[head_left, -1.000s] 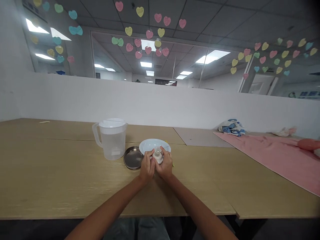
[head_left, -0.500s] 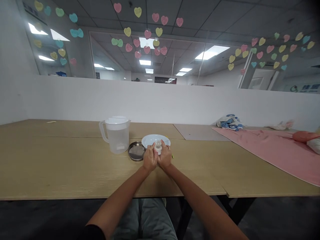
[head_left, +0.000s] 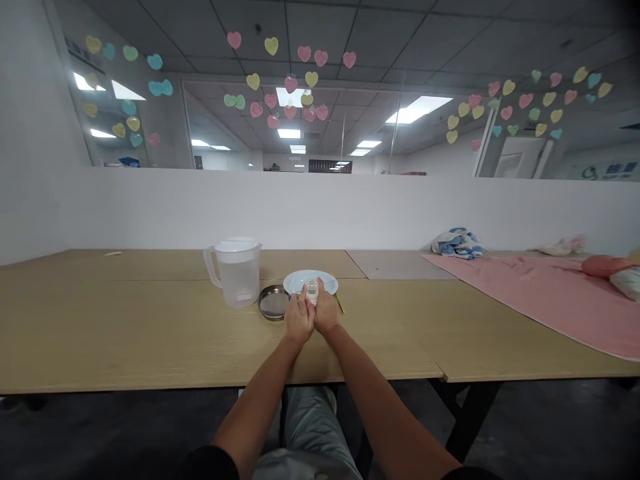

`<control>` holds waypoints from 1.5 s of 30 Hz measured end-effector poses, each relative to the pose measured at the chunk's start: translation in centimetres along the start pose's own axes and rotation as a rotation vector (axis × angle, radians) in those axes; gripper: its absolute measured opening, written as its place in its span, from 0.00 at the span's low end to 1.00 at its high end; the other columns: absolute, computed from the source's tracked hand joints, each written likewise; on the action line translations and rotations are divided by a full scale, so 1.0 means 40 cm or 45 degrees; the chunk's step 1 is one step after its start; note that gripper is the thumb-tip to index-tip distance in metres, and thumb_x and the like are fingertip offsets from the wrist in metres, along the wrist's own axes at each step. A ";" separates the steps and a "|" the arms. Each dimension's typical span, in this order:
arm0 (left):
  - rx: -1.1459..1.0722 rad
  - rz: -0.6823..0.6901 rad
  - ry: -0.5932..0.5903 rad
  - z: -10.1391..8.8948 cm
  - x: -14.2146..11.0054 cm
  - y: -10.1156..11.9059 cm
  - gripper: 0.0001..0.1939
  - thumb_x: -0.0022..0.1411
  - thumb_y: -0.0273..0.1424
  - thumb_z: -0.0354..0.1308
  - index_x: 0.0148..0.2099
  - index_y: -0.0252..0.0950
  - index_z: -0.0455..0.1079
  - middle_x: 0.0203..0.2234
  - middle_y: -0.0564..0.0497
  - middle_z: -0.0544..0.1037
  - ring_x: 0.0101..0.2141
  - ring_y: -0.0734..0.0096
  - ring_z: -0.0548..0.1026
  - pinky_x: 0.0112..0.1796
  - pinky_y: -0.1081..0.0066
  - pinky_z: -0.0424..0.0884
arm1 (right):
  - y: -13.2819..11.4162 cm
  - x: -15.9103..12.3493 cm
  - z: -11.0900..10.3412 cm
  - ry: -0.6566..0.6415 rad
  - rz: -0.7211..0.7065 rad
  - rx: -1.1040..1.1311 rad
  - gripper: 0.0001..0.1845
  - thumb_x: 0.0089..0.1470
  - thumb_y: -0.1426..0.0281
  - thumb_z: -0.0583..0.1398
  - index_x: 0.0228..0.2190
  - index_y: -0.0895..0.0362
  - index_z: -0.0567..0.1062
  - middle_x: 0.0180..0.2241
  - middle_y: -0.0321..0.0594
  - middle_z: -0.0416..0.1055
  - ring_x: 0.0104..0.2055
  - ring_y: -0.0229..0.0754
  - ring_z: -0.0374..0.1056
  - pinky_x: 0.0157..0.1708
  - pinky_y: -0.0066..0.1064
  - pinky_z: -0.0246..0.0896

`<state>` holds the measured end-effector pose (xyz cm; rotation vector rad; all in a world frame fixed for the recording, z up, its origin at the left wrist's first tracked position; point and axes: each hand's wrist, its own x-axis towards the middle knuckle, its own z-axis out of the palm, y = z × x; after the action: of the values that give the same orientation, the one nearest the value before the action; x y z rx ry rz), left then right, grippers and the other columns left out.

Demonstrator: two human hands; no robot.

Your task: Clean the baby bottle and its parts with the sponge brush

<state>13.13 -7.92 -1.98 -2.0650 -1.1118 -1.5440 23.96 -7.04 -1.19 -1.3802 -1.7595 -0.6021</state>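
Both my hands meet over the wooden table [head_left: 150, 333], closed round a small baby bottle [head_left: 312, 289] with a clear teat on top. My left hand [head_left: 299, 320] grips its left side and my right hand [head_left: 326, 315] its right side. Most of the bottle is hidden by my fingers. Just behind them lies a white plate [head_left: 300, 279]. A round metal dish [head_left: 273, 303] sits to the left of my hands, and a clear plastic pitcher [head_left: 235, 272] with water stands further left.
A thin yellow stick [head_left: 340, 304] lies right of the plate. A pink cloth [head_left: 540, 293] covers the table's right part, with a blue-white rag [head_left: 457, 243] and pink items behind it. A white partition wall [head_left: 320, 207] runs along the far edge.
The view has pulled back from the table, so my lap and the table's front edge now show. My hands stay closed on the bottle near the plate.
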 end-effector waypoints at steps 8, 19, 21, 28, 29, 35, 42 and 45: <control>-0.271 -0.189 -0.009 -0.037 -0.009 -0.005 0.24 0.64 0.33 0.39 0.58 0.25 0.54 0.43 0.35 0.70 0.44 0.60 0.69 0.43 0.61 0.66 | -0.063 -0.016 -0.021 0.075 0.041 0.101 0.31 0.58 0.60 0.47 0.57 0.67 0.55 0.32 0.49 0.71 0.33 0.48 0.65 0.34 0.37 0.60; -0.471 -0.693 0.073 -0.030 0.026 0.005 0.14 0.59 0.39 0.43 0.27 0.36 0.60 0.18 0.55 0.67 0.20 0.74 0.65 0.25 0.74 0.62 | -0.109 -0.025 -0.036 0.200 0.354 0.331 0.29 0.54 0.58 0.53 0.54 0.59 0.61 0.35 0.45 0.69 0.39 0.47 0.65 0.38 0.34 0.59; -0.458 -0.776 0.107 -0.020 0.036 0.001 0.16 0.59 0.39 0.42 0.22 0.37 0.57 0.14 0.55 0.64 0.19 0.74 0.63 0.24 0.74 0.60 | -0.108 -0.023 -0.029 0.246 0.405 0.338 0.30 0.51 0.57 0.55 0.51 0.62 0.63 0.38 0.48 0.69 0.40 0.48 0.65 0.38 0.34 0.59; -0.450 -0.925 0.049 -0.007 0.058 -0.010 0.22 0.58 0.43 0.43 0.18 0.37 0.61 0.12 0.52 0.66 0.18 0.72 0.64 0.22 0.73 0.59 | -0.095 -0.017 -0.025 0.150 0.571 0.372 0.19 0.47 0.55 0.57 0.34 0.58 0.67 0.29 0.41 0.70 0.31 0.42 0.66 0.29 0.28 0.54; -0.452 -0.931 0.027 -0.007 0.060 -0.011 0.23 0.58 0.44 0.43 0.18 0.36 0.63 0.13 0.51 0.67 0.18 0.71 0.65 0.22 0.73 0.59 | -0.094 -0.015 -0.027 0.125 0.603 0.373 0.19 0.46 0.54 0.57 0.34 0.57 0.67 0.27 0.39 0.70 0.28 0.41 0.65 0.27 0.27 0.52; -0.412 -0.945 -0.050 -0.007 0.064 -0.006 0.27 0.59 0.46 0.41 0.17 0.35 0.65 0.13 0.48 0.69 0.19 0.70 0.66 0.22 0.73 0.57 | -0.088 -0.006 -0.030 0.122 0.735 0.418 0.21 0.44 0.49 0.56 0.28 0.55 0.65 0.18 0.32 0.63 0.20 0.38 0.59 0.22 0.25 0.44; -0.369 -0.952 -0.043 -0.010 0.059 0.005 0.27 0.60 0.45 0.40 0.17 0.35 0.65 0.13 0.47 0.69 0.19 0.69 0.66 0.23 0.72 0.57 | -0.079 -0.010 -0.026 0.161 0.616 0.414 0.20 0.46 0.50 0.54 0.28 0.55 0.64 0.18 0.32 0.62 0.21 0.38 0.59 0.20 0.25 0.43; -0.366 -0.945 -0.038 -0.010 0.058 0.005 0.27 0.60 0.45 0.41 0.17 0.35 0.65 0.12 0.47 0.68 0.19 0.68 0.66 0.23 0.72 0.57 | -0.078 -0.014 -0.024 0.160 0.611 0.413 0.21 0.46 0.51 0.54 0.31 0.56 0.66 0.20 0.34 0.65 0.22 0.39 0.61 0.21 0.26 0.46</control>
<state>13.26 -7.39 0.33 -1.9457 -1.9095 -2.1029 21.34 -9.00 -0.76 -1.4263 -1.2905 -0.1305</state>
